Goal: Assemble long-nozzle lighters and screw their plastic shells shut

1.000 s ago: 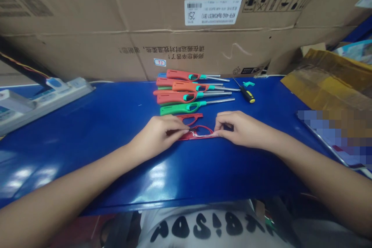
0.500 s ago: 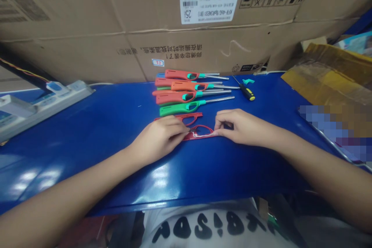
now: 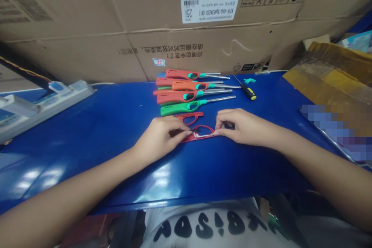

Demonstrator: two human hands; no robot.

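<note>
A red lighter shell half (image 3: 203, 136) with an oval opening lies on the blue table, a thin white wire (image 3: 202, 135) running along its opening. My left hand (image 3: 167, 135) pinches at the wire and a small dark part near the shell's left side. At the right end, my right hand (image 3: 241, 127) has thumb and forefinger pressed together on the wire's end and the shell's tip. Just behind lies another red shell piece (image 3: 190, 118), partly covered by my left hand. Farther back is a stack of several lighters, among them a green one (image 3: 177, 109) and an orange one (image 3: 186, 85).
A black and yellow screwdriver (image 3: 249, 92) and a small teal part (image 3: 249, 80) lie right of the lighters. Cardboard (image 3: 136, 4) stands behind the blue table (image 3: 116, 120). A white power strip (image 3: 64, 99) is at left, a brown taped package (image 3: 328, 81) at right.
The view has shifted very slightly. Both hands keep almost the same pinch on the wire and red shell, with only a tiny movement of the left fingers.
</note>
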